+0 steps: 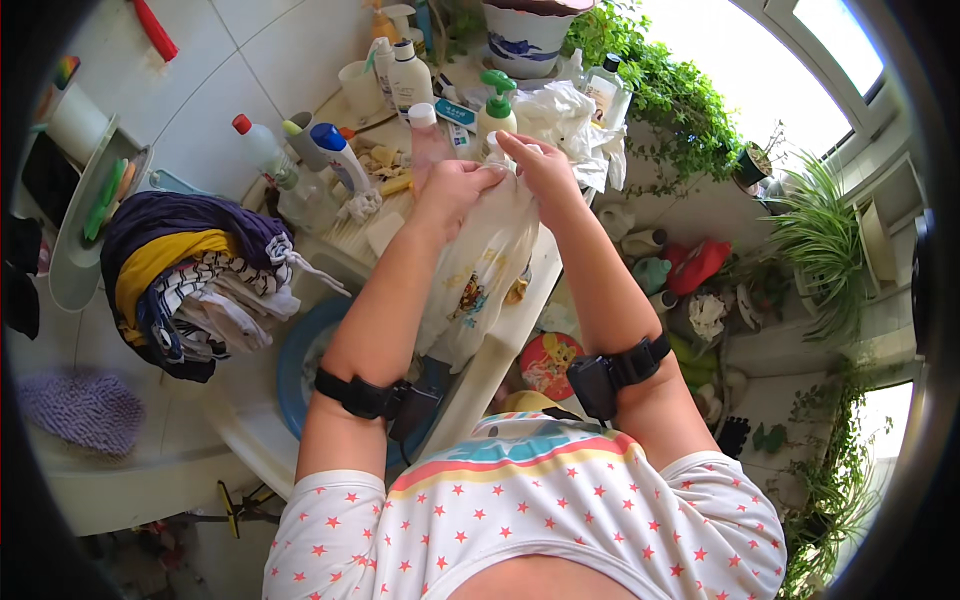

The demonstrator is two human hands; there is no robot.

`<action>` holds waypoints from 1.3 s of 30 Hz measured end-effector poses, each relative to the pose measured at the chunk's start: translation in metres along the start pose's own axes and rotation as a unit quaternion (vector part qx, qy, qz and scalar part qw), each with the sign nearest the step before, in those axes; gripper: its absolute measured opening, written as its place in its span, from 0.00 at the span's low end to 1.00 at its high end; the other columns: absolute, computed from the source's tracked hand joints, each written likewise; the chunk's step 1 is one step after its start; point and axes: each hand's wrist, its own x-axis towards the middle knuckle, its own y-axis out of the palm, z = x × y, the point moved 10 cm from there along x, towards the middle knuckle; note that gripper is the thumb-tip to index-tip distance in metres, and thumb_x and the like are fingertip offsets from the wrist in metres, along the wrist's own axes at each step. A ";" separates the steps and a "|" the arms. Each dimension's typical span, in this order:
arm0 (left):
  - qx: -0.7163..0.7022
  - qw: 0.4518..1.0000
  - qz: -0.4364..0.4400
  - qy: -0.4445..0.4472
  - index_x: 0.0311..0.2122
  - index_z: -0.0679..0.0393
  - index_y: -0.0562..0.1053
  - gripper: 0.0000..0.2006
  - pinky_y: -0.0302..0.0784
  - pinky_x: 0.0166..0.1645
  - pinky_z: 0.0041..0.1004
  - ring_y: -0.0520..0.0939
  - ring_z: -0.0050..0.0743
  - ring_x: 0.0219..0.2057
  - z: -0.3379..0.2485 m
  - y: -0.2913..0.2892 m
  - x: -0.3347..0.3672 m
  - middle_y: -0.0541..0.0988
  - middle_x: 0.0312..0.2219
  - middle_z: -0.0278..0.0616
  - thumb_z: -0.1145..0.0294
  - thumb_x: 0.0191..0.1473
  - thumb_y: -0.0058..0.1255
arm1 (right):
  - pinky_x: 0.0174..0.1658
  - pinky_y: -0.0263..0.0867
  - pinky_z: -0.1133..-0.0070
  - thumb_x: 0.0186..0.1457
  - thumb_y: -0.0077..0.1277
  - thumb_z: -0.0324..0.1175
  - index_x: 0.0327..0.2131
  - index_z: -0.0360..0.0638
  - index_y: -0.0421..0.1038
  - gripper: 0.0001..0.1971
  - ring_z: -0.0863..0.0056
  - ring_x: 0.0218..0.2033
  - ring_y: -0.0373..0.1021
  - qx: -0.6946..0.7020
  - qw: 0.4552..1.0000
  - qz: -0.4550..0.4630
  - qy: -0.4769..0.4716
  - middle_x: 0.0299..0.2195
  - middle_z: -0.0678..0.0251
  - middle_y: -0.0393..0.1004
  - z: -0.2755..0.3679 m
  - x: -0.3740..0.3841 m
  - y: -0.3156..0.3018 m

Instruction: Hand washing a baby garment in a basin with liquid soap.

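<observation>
A thin white cloth garment with a small coloured print hangs from both my hands over the sink's front edge. My left hand pinches its upper edge between thumb and fingers. Close beside it, my right hand grips the same edge a little further right. The cloth hangs in loose folds and looks limp. Right behind my hands stand a green-topped pump bottle and a pinkish bottle with a white cap. Below my left forearm, a blue basin sits in the sink, partly hidden by the arm.
A heap of dark, yellow and striped clothes lies to the left, near a purple knitted cloth. Several bottles, crumpled white plastic bags and a potted plant crowd the counter's back. Clutter and plants fill the right side.
</observation>
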 end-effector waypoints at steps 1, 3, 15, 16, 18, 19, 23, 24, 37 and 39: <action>0.000 1.000 -0.001 0.001 0.32 0.66 0.70 0.11 0.73 0.29 0.22 0.76 0.23 0.25 -0.002 0.001 -0.001 0.75 0.26 0.38 0.69 0.47 0.50 | 0.31 0.63 0.83 0.42 0.56 0.43 0.37 0.44 0.72 0.18 0.81 0.28 0.64 0.000 1.000 0.001 0.000 0.31 0.67 0.69 -0.001 0.004 -0.001; 0.007 1.000 -0.009 0.001 0.32 0.66 0.71 0.10 0.73 0.29 0.22 0.76 0.23 0.24 -0.004 0.000 -0.003 0.75 0.26 0.39 0.69 0.47 0.49 | 0.29 0.63 0.82 0.43 0.54 0.40 0.36 0.44 0.72 0.16 0.82 0.26 0.63 -0.006 0.998 0.061 -0.023 0.28 0.69 0.69 0.002 0.011 0.009; -0.054 0.998 0.010 -0.011 0.30 0.65 0.70 0.08 0.73 0.28 0.24 0.76 0.26 0.23 -0.006 0.003 -0.006 0.74 0.25 0.40 0.71 0.47 0.44 | 0.24 0.57 0.88 0.44 0.51 0.33 0.32 0.38 0.70 0.11 0.87 0.19 0.60 0.060 0.991 0.115 -0.041 0.18 0.74 0.64 0.003 0.019 0.019; -0.054 0.998 0.010 -0.012 0.30 0.65 0.70 0.08 0.73 0.28 0.24 0.76 0.26 0.23 -0.006 0.003 -0.006 0.74 0.25 0.40 0.71 0.47 0.44 | 0.24 0.57 0.88 0.44 0.51 0.33 0.32 0.38 0.70 0.11 0.87 0.19 0.60 0.059 0.991 0.115 -0.040 0.18 0.74 0.64 0.002 0.019 0.018; -0.102 0.995 0.010 -0.010 0.30 0.65 0.70 0.09 0.73 0.29 0.26 0.76 0.28 0.24 -0.006 0.003 -0.006 0.74 0.25 0.42 0.70 0.48 0.40 | 0.24 0.57 0.88 0.44 0.52 0.32 0.31 0.38 0.70 0.10 0.87 0.19 0.60 0.070 0.989 0.119 -0.048 0.17 0.75 0.64 0.001 0.019 0.019; -0.103 0.995 0.010 -0.011 0.30 0.65 0.70 0.09 0.73 0.29 0.26 0.76 0.28 0.24 -0.006 0.002 -0.005 0.74 0.25 0.42 0.70 0.48 0.40 | 0.24 0.57 0.88 0.44 0.52 0.32 0.31 0.38 0.70 0.10 0.87 0.19 0.60 0.070 0.989 0.119 -0.047 0.17 0.75 0.64 0.001 0.019 0.019; -0.162 0.985 0.001 -0.054 0.32 0.65 0.68 0.11 0.74 0.31 0.29 0.76 0.30 0.26 0.005 0.000 0.001 0.73 0.27 0.42 0.67 0.49 0.38 | 0.23 0.57 0.87 0.44 0.53 0.32 0.31 0.38 0.69 0.10 0.87 0.18 0.59 0.091 0.989 0.111 -0.043 0.17 0.75 0.64 -0.002 0.021 0.017; -0.164 0.984 0.001 -0.062 0.33 0.65 0.67 0.12 0.74 0.32 0.29 0.76 0.30 0.27 0.007 0.000 0.002 0.73 0.27 0.42 0.66 0.49 0.37 | 0.23 0.57 0.87 0.44 0.53 0.33 0.30 0.37 0.69 0.10 0.87 0.19 0.59 0.090 0.989 0.109 -0.043 0.17 0.75 0.64 -0.002 0.021 0.017; -0.184 0.980 0.000 -0.076 0.34 0.65 0.66 0.13 0.74 0.33 0.30 0.76 0.31 0.27 0.018 -0.004 0.011 0.73 0.28 0.43 0.66 0.49 0.37 | 0.25 0.58 0.88 0.43 0.53 0.32 0.28 0.38 0.70 0.09 0.87 0.20 0.60 0.075 0.991 0.095 -0.056 0.19 0.75 0.66 -0.003 0.023 0.014; -0.186 0.980 0.000 -0.077 0.34 0.65 0.66 0.12 0.74 0.33 0.30 0.76 0.31 0.27 0.018 -0.004 0.011 0.73 0.28 0.43 0.66 0.49 0.38 | 0.25 0.59 0.88 0.42 0.54 0.32 0.28 0.38 0.71 0.09 0.87 0.20 0.61 0.054 0.993 0.084 -0.058 0.20 0.74 0.67 -0.004 0.025 0.012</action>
